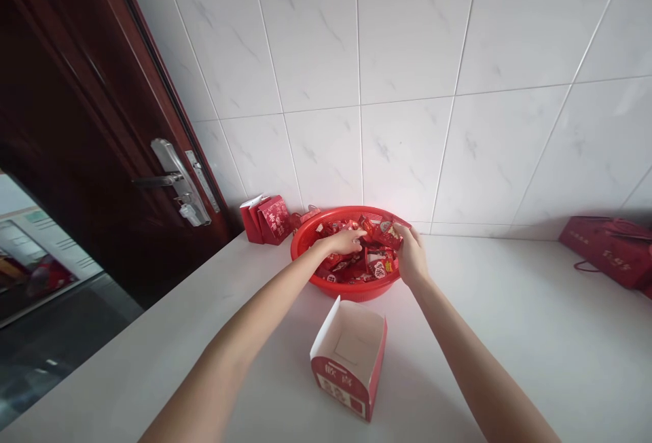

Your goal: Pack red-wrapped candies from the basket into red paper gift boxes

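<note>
A red plastic basket (351, 290) filled with red wrapped packets stands against the wall. Over the packets in its middle is my left hand (345, 241), its index finger stretched out and its other fingers partly hidden. At the basket's right rim my right hand (411, 253) is closed on a red packet (388, 234), thumb on top. Nearer to me stands an open red and white paper box (351, 355), its inside bare and its printed front towards me.
Small red boxes (275, 219) stand left of the basket by the wall. Red gift bags (606, 249) lie at the far right of the white table (204, 334). A dark wooden door (102, 90) with a metal handle is at the left.
</note>
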{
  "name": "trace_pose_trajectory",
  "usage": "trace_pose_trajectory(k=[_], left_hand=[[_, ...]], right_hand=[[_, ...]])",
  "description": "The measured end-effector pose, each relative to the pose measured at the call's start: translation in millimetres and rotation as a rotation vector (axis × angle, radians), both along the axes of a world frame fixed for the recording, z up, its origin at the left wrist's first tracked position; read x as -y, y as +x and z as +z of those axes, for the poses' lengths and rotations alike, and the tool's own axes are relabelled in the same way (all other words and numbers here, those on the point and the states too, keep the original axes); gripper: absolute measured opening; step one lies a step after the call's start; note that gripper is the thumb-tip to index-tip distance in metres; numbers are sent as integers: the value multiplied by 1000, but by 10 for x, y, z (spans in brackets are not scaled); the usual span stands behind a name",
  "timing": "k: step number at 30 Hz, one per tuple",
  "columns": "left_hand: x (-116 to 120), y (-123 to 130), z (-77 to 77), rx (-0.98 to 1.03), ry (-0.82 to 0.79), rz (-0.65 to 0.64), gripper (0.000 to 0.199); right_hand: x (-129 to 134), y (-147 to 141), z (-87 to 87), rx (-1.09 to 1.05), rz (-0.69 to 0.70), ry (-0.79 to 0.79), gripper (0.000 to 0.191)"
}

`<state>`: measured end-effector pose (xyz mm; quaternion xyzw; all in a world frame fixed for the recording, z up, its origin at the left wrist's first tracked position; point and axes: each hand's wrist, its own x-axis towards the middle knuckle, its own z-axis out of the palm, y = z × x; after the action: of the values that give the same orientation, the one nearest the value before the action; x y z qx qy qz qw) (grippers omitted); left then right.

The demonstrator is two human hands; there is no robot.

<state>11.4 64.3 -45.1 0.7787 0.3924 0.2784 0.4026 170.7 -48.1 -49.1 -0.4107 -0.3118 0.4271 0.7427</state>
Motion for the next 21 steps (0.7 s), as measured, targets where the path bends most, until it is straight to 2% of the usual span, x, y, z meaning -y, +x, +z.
trace_pose_trajectory(k=[5,13,21], left_hand=[[-124,-18,44,-167,119,126,23],[-168,-170,46,-296,246,296,10],[-169,-218,73,-402,307,410,19]], right_hand=[[0,0,7,27,-30,-24,15],[32,-17,61,-54,-12,-27,17],[34,-21,78,-45,-12,-37,18]])
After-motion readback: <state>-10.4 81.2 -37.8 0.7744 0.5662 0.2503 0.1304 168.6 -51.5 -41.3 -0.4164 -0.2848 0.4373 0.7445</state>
